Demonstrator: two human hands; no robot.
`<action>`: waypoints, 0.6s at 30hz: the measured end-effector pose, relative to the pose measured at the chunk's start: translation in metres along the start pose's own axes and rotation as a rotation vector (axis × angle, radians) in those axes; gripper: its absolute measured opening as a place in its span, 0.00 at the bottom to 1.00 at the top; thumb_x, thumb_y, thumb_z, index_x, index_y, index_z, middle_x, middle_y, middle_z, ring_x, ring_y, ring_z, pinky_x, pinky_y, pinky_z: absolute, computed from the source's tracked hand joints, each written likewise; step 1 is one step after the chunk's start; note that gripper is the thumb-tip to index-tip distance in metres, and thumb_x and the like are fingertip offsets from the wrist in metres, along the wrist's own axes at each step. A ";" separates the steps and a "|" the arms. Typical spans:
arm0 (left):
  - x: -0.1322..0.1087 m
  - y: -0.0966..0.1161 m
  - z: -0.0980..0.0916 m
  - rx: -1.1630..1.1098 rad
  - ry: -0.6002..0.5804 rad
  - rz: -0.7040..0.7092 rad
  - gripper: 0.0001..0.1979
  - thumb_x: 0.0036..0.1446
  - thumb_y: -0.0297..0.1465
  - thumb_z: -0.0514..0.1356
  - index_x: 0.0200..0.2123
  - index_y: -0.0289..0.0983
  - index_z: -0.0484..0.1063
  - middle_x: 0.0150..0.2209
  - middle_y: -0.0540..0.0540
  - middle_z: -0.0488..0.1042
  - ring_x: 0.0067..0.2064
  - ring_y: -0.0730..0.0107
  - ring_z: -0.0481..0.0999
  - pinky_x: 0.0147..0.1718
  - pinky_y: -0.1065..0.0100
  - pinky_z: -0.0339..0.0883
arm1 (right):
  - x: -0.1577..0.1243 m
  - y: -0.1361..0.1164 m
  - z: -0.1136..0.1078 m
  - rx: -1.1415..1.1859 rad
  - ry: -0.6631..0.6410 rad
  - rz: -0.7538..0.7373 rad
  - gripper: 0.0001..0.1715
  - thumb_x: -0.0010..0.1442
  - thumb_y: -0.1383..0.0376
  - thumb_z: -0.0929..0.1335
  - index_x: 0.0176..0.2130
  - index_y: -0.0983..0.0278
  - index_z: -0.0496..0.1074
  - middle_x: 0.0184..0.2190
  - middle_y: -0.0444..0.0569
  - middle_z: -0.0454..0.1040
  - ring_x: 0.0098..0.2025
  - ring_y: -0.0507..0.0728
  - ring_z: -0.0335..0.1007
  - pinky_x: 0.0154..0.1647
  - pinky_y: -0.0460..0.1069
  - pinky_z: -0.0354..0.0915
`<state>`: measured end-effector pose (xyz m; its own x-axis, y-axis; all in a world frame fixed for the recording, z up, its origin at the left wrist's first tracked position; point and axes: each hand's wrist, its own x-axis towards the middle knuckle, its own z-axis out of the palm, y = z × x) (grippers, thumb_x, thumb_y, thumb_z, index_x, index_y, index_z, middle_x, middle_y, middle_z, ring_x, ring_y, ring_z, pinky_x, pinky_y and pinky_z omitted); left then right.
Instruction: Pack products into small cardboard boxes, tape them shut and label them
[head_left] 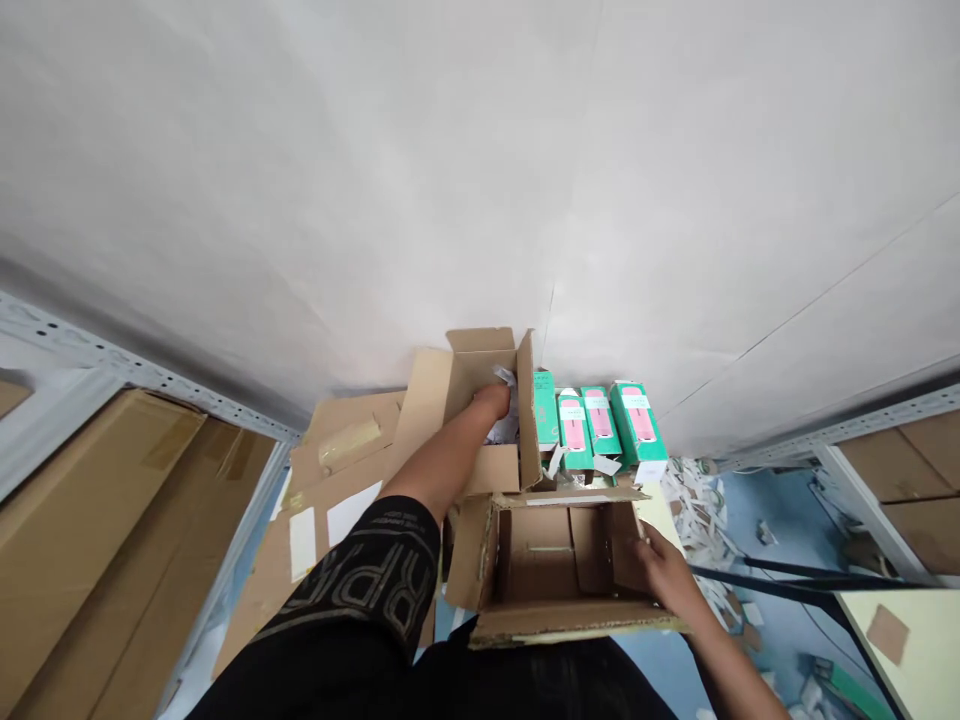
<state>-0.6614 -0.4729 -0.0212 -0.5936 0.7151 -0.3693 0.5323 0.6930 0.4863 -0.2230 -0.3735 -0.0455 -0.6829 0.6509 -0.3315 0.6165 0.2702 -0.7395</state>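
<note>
Down inside a brown cardboard box (427, 395) with raised flaps is my left hand (492, 401). It is against crumpled white packing material (505, 424); its fingers are hidden behind the back of the hand, so I cannot tell whether they grip it. My right hand (664, 568) is closed around the right wall of a second open cardboard box (536, 555), tilted close to my body, with its bare inside facing up. Beside the first box stand several green cartons (634, 420) with pink and white labels, some with torn or open flaps.
Flattened cardboard (356, 440) with pale labels lies at the left. Large brown boxes (127, 540) sit on a metal rack there; more boxes (926, 465) are at the right. White scraps (694, 500) cover part of the blue floor. A pale table (900, 640) stands lower right; a wall rises behind.
</note>
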 end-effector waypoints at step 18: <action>-0.291 0.013 -0.012 -0.173 -0.010 0.848 0.11 0.65 0.31 0.60 0.49 0.41 0.77 0.50 0.43 0.78 0.50 0.61 0.78 0.51 0.63 0.71 | -0.056 -0.039 0.030 -0.013 0.107 0.121 0.26 0.56 0.54 0.61 0.44 0.63 0.79 0.41 0.53 0.83 0.46 0.65 0.78 0.43 0.53 0.69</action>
<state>-0.4893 -0.6735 0.1020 -0.0319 0.9855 0.1664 0.6936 -0.0981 0.7137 -0.2199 -0.4419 -0.0157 -0.5581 0.7508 -0.3533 0.6973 0.1937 -0.6901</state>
